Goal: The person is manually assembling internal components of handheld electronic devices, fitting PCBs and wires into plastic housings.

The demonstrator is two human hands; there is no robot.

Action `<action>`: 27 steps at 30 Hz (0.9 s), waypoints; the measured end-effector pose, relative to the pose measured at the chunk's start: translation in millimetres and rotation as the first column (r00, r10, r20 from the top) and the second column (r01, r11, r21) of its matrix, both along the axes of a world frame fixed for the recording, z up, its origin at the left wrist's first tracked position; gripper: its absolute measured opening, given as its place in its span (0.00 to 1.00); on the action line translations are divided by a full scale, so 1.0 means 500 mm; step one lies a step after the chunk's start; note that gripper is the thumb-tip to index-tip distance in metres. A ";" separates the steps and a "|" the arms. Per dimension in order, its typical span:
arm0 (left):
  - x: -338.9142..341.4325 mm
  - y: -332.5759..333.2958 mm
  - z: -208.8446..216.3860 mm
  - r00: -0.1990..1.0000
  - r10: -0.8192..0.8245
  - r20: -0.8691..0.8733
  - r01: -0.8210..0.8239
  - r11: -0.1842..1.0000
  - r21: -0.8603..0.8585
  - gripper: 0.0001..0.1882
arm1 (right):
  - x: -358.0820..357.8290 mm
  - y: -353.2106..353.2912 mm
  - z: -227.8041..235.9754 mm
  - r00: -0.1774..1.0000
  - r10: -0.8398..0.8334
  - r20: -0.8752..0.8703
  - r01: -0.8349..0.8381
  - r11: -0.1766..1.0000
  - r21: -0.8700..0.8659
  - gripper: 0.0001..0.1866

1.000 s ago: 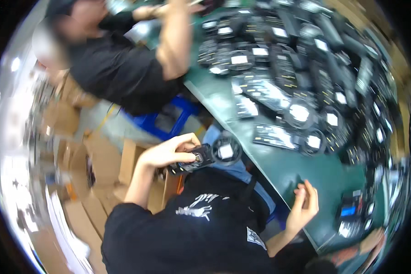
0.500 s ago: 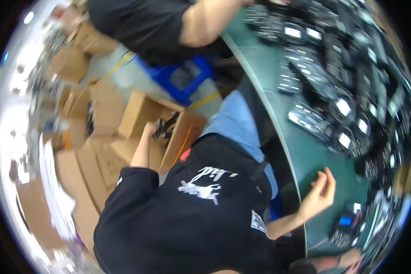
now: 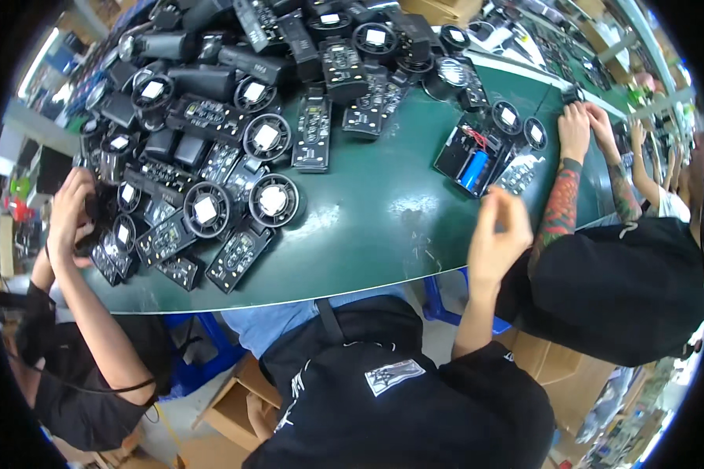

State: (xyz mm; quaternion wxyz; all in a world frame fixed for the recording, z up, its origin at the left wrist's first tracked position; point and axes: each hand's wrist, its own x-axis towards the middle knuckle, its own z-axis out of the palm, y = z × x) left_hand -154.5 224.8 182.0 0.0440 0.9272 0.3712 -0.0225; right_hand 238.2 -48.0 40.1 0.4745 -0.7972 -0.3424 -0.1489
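My right hand [image 3: 501,238] is raised over the near edge of the table, its fingers bent in toward the thumb. Whether something small is pinched there I cannot make out. Just beyond its fingertips lies an opened black device housing [image 3: 455,156] with red wires and a blue cylindrical battery [image 3: 474,170] inside. Beside it are round black heads with white square labels [image 3: 507,116] and a clear-looking part [image 3: 522,172]. My left hand [image 3: 256,408] reaches down into a cardboard box [image 3: 231,414] below the table; its fingers are hidden.
A large pile of black devices with round heads [image 3: 274,202] covers the left and far side of the green table [image 3: 360,227]. A co-worker's hands [image 3: 69,211] handle parts at left. Another person's tattooed forearm [image 3: 562,199] rests at right. Blue stools [image 3: 207,356] stand below.
The view has swung from the floor boxes to the table. My left hand stays in the box, and my right hand is now near the opened housing.
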 end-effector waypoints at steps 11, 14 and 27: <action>0.026 -0.515 -0.340 0.907 0.411 -0.087 -0.379 0.713 -0.590 0.10 | 0.040 0.152 -0.014 0.906 0.006 0.423 0.294 0.710 -0.640 0.29; 0.087 -0.498 -0.300 0.918 0.390 0.072 -0.179 0.570 -0.802 0.11 | 0.038 0.153 -0.043 0.851 0.006 0.526 0.391 0.662 -0.640 0.26; 0.357 -0.399 -0.269 0.582 0.200 0.788 0.246 0.880 -0.405 0.21 | -0.025 -0.043 0.020 0.594 0.467 -0.656 -0.578 0.814 0.056 0.21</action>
